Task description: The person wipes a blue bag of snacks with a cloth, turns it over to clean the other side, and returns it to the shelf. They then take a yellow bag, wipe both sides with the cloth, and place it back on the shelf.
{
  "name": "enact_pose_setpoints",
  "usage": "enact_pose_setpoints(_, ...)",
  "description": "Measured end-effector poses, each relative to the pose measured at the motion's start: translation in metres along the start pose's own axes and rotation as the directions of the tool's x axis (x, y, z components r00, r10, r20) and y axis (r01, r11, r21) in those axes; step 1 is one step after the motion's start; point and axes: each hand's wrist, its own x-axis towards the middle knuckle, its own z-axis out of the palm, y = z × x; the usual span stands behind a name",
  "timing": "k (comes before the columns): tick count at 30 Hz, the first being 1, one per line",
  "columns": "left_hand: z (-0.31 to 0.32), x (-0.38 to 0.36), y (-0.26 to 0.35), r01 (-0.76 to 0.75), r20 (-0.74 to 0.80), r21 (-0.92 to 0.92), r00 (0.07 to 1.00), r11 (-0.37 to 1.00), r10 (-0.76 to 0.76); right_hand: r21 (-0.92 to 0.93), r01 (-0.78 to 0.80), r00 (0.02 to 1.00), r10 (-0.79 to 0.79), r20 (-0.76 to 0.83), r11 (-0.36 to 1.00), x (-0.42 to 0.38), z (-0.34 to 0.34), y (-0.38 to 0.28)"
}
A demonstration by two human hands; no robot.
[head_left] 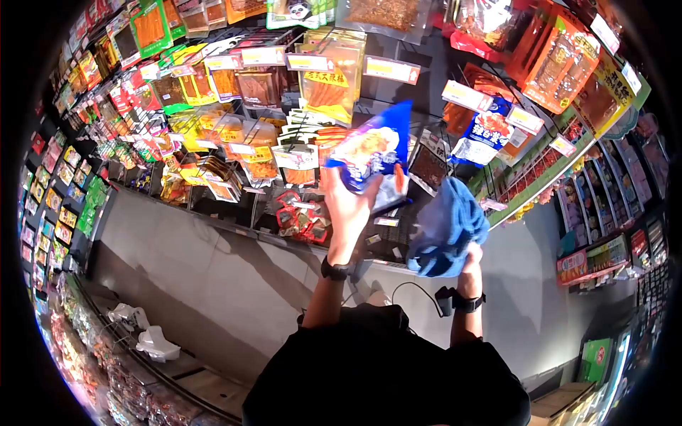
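Observation:
My left hand (346,206) is closed around the lower part of a blue and white snack bag (373,148), held up in front of the hanging packets. In my right hand (471,257) is a crumpled blue cloth (449,231), gripped at its lower right side. A similar blue and white bag (485,133) hangs on the rack to the right, behind a price tag. Just left of the held bag hang yellow packets of orange strips (328,92). Below them, red packets (302,219) lie on the bottom shelf near my left wrist.
Price tags (392,69) stick out on hooks along the rack. A grey tiled floor (177,248) runs between the shelves. White plastic bags (156,344) lie at the lower left. A black cable (419,286) loops beside my right wrist. More shelves (611,206) stand at right.

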Motion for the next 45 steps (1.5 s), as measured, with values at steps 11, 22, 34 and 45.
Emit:
enact_pose_setpoints(11, 0.003, -0.016, 0.019, 0.459, 0.776, -0.49, 0.617, 0.741, 0.131, 0.23, -0.049, 0.979, 0.092, -0.182, 0.972, 0.023, 0.028, -0.026)
enact_pose_setpoints(22, 0.026, -0.025, 0.02, 0.096, 0.432, -0.398, 0.897, 0.912, 0.094, 0.07, -0.161, 0.983, 0.154, 0.104, 0.984, 0.009, 0.035, -0.008)
enact_pose_setpoints(34, 0.012, -0.014, 0.044, 0.312, 0.733, -0.333, 0.679, 0.89, 0.037, -0.232, 0.023, 0.999, -0.015, 0.038, 0.972, 0.06, 0.044, -0.05)
enact_pose_setpoints(45, -0.011, -0.021, 0.008, 0.668, 0.652, -0.635, 0.733, 0.388, -0.195, -0.524, 0.638, 0.758, -0.343, 0.554, 0.564, 0.044, 0.084, -0.07)
